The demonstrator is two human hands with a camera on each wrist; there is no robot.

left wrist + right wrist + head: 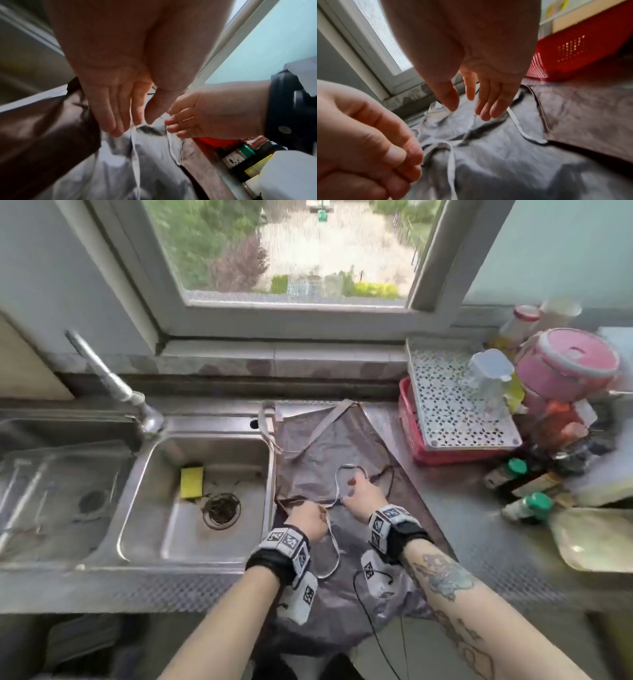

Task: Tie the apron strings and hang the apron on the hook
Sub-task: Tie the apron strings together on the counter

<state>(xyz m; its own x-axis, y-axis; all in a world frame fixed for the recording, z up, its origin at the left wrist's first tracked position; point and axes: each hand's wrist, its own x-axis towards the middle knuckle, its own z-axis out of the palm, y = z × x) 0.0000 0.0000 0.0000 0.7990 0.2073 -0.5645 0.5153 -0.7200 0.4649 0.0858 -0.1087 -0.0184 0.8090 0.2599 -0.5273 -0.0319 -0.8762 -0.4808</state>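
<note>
A grey-purple apron (342, 440) lies flat on the steel counter right of the sink, its neck strap toward the window. Pale apron strings (334, 556) loop across it. My left hand (306, 522) hovers over the apron's left edge, fingers curled around one string (451, 159), which trails down from it. My right hand (363, 494) is close beside it, a little farther back, and pinches the other string, which arcs up past its fingers. In the left wrist view a string (135, 148) runs down between the left hand's (120, 108) fingers, and the right hand (205, 115) is curled.
The steel sink (154, 563) with a yellow sponge (191, 482) and a faucet (113, 381) lies to the left. A red basket (445, 455) under a white perforated tray (455, 405), a pink container (568, 364) and green-capped bottles (527, 506) crowd the right.
</note>
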